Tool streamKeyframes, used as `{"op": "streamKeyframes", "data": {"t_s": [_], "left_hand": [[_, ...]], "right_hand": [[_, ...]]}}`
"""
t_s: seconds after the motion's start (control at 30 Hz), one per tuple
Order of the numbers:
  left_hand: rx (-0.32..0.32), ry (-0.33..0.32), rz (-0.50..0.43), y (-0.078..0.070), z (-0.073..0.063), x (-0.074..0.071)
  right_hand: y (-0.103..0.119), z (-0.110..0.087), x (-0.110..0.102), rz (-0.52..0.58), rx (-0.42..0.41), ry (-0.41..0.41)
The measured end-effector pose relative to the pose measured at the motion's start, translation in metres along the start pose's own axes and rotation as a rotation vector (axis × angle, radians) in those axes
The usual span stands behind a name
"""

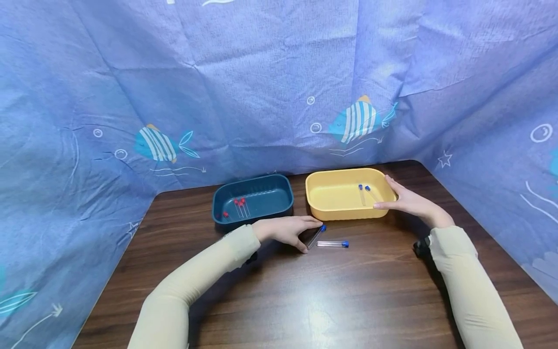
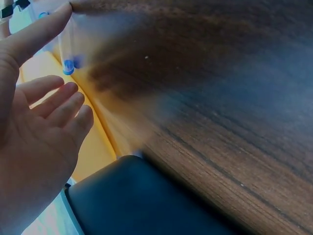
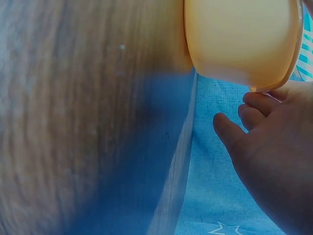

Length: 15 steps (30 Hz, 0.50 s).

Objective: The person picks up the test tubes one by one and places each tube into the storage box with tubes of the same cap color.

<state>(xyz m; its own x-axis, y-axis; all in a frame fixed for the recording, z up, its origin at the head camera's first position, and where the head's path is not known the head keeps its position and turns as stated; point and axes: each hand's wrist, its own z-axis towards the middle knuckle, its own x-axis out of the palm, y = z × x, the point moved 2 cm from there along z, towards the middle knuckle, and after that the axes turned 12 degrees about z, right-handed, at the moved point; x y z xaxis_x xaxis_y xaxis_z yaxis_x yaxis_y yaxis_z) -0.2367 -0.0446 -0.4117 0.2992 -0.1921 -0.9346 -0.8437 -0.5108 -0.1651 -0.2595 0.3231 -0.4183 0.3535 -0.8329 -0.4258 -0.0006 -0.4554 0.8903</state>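
A clear thin tube with a blue cap (image 1: pixel 323 227) lies slantwise on the table under my left hand (image 1: pixel 283 230). The thumb is by its clear end and the fingers by its cap. In the left wrist view a gap shows between the fingertips (image 2: pixel 58 83) and the capped tube (image 2: pixel 67 54). Just right of it lies another blue-capped tube (image 1: pixel 333 244). At its right end, a yellow basin (image 1: pixel 337 214) is held by my right hand (image 1: pixel 410 201), thumb at the front rim and fingers at the end. Two blue-capped tubes (image 1: pixel 362 194) are inside.
A dark teal basin (image 1: pixel 261 218) stands left of the yellow one, holding several red-capped tubes (image 1: pixel 241 206). Both stand near the back edge of the brown wooden table (image 1: pixel 270 300). A blue cloth with fish prints (image 1: pixel 261 97) hangs behind and at the sides.
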Motion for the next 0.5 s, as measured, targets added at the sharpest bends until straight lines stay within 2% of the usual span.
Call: {"op": "streamKeyframes", "data": {"t_s": [0.5], "left_hand": [[0.014, -0.002, -0.001, -0.0054, 0.0093, 0.0013]], "right_hand": [[-0.0011, -0.0007, 0.0001, 0.0, -0.004, -0.003]]}}
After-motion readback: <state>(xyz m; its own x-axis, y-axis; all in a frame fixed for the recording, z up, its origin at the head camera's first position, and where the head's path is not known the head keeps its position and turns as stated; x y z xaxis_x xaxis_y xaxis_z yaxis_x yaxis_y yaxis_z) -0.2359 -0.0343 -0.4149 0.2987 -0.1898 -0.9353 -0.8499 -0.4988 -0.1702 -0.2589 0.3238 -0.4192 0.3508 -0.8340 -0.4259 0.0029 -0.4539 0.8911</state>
